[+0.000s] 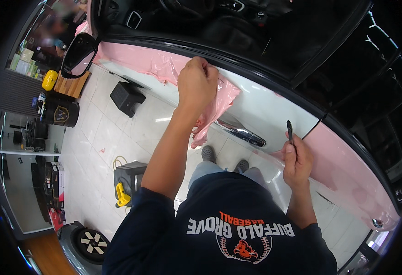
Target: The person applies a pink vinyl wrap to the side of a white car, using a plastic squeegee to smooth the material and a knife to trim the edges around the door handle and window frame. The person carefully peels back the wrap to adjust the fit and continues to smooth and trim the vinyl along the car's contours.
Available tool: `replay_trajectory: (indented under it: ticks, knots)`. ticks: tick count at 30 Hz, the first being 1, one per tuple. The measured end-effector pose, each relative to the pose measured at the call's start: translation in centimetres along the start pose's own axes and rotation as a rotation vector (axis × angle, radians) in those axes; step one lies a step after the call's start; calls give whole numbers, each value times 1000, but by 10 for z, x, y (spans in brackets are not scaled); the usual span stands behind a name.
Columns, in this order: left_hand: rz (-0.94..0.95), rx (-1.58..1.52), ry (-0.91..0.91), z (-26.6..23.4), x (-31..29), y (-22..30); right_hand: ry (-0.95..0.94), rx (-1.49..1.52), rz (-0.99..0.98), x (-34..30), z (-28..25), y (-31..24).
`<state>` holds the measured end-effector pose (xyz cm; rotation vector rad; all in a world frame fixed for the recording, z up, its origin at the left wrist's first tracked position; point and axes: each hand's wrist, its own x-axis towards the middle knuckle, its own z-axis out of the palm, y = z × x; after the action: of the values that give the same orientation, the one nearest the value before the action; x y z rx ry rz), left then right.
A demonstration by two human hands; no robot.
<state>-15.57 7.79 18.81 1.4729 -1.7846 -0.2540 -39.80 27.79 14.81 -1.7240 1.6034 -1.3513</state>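
Observation:
My left hand (197,85) is closed on the edge of crumpled pink vinyl film (226,98), up by the window sill of the car door. Loose film hangs in folds below the fist, and more of it still lies along the door to the left. White paint (260,98) shows on the bare part of the door panel, above the chrome door handle (241,132). A slim black knife-like tool (290,131) is upright in my right hand (298,162), its tip pointing away from me, in front of the door's rear part. The fingertips of my left hand are partly hidden.
Pink still covers the rear panel (347,162). At the far left sticks out the side mirror (79,55). On the tiled floor stand a black step stool (126,98) and a dark stool with a yellow heat gun (123,196). A wheel (92,243) sits lower left.

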Motion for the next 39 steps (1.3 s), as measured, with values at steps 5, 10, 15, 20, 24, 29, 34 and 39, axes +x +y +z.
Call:
replay_trajectory:
  ticks: [5, 10, 15, 20, 24, 29, 34, 39]
  knots:
    - [-48, -205, -23, -4, -25, -11, 19, 19, 8, -2, 0, 7]
    - [68, -96, 87, -9, -14, -8, -7, 4, 1, -1, -1, 3]
    - [109, 76, 94, -2, -11, 2, 19, 2, -19, -4, 3, 6]
    - [131, 81, 70, -9, -7, 5, 7, -37, -29, -3, 4, 5]
    - [164, 124, 84, -4, -5, 8, 18, -50, -24, -3, 4, 3]
    - [122, 111, 39, 0, -2, 0, 48, -86, -53, -4, 7, 6]
    - [147, -153, 60, 3, -23, -11, 62, -87, -48, -3, 7, 6]
    - [114, -151, 133, -4, -18, -15, 43, -88, -70, -5, 7, 13]
